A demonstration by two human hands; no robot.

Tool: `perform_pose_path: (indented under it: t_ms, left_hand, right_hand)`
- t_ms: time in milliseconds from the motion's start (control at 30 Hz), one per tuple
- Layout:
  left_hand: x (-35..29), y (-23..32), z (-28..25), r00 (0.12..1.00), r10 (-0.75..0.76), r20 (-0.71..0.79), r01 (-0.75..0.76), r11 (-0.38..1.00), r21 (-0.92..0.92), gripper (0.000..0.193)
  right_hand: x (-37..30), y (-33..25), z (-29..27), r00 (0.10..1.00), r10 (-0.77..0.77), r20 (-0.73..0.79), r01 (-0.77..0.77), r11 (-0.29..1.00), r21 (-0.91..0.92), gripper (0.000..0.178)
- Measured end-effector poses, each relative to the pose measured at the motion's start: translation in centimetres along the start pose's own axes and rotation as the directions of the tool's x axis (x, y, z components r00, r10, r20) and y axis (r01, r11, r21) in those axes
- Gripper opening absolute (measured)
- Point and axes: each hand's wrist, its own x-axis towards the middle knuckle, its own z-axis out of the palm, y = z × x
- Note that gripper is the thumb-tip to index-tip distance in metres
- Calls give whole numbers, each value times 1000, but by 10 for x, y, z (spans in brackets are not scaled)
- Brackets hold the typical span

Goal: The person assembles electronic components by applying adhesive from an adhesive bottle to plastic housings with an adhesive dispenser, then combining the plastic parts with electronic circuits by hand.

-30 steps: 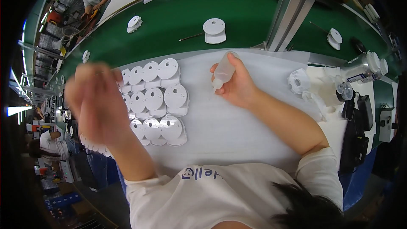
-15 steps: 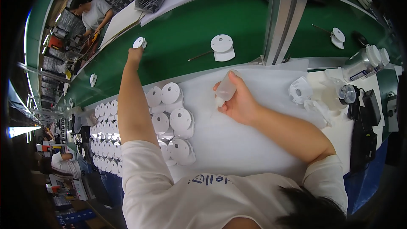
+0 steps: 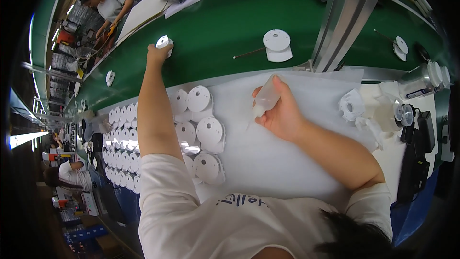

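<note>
At the far left, my left hand (image 3: 157,54) reaches across the green conveyor belt and closes on a white round plastic part (image 3: 164,41). Its fingertips are partly hidden behind that part. My right hand (image 3: 282,115) is above the white sheet (image 3: 268,158), wrapped around a translucent squeeze bottle (image 3: 268,95). The bottle tilts with its thin nozzle pointing down and left. Beside my left forearm, white round housings (image 3: 210,132) lie in overlapping rows on the sheet.
On the green belt (image 3: 225,33) sits another white disc part (image 3: 278,45) with a dark wire. A metal post (image 3: 338,24) rises beyond my right hand. Clear jars (image 3: 421,80), a white ring-shaped piece (image 3: 351,104) and black boxes (image 3: 414,168) occupy the right side. A person (image 3: 112,7) works at far left.
The view has shifted slightly. The wired part on the belt now appears nearer the metal post. My left hand covers more of its part's side; my right hand keeps the bottle, nozzle now plainly visible.
</note>
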Motion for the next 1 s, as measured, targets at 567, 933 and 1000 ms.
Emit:
perform_pose_path:
  t_ms: [567, 933, 1000]
  left_hand:
    - [-99, 28, -155, 906, 422, -9, -373, 811, 451, 58]
    - [-380, -196, -302, 739, 249, -627, 97, 881, 464, 54]
    - [-444, -256, -283, 646, 92, -757, 213, 932, 295, 56]
  right_hand:
    - [-11, 9, 16, 917, -267, 298, 395, 723, -568, 53]
    - [-5, 22, 16, 811, -415, 413, 550, 296, -781, 73]
    - [-2, 16, 13, 818, -383, 429, 532, 220, -818, 74]
